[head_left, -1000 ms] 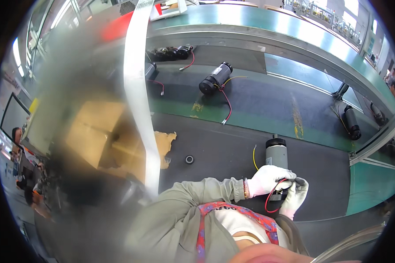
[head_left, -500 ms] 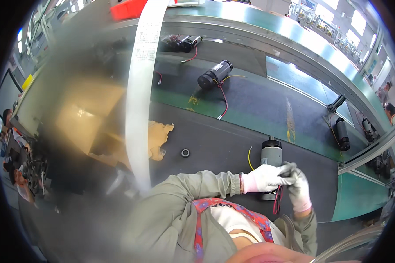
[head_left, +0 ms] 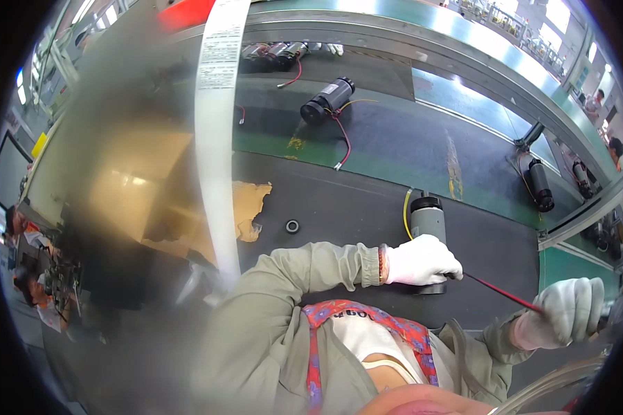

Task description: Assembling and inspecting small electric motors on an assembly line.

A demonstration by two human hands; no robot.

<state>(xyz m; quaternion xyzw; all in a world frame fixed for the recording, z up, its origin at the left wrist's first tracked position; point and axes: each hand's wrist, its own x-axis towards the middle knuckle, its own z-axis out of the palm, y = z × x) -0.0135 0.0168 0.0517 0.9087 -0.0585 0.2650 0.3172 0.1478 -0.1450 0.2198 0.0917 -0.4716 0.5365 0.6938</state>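
Note:
A grey cylindrical electric motor (head_left: 428, 220) with black ends lies on the dark bench top in front of me. My left hand (head_left: 423, 261), in a white glove, rests across its lower part, fingers curled closed where thin red and black wires (head_left: 500, 289) come out at the fingertips. Those wires run taut to the right, to my gloved right hand (head_left: 567, 315), closed in a fist around their far end. What lies inside that fist is hidden. A yellow wire (head_left: 407, 214) stands up from the motor's left side.
A small black ring (head_left: 292, 226) lies left of the motor, near torn brown cardboard (head_left: 253, 211). A white printed paper strip (head_left: 214, 138) hangs close in front. Beyond, a dark motor (head_left: 327, 100) with wires lies on the green-edged surface, and another motor (head_left: 540, 185) at right.
My right hand has moved away from the left, out to the right, drawing the red and black wires straight. The left hand has stayed over the motor, its fingers now curled more tightly.

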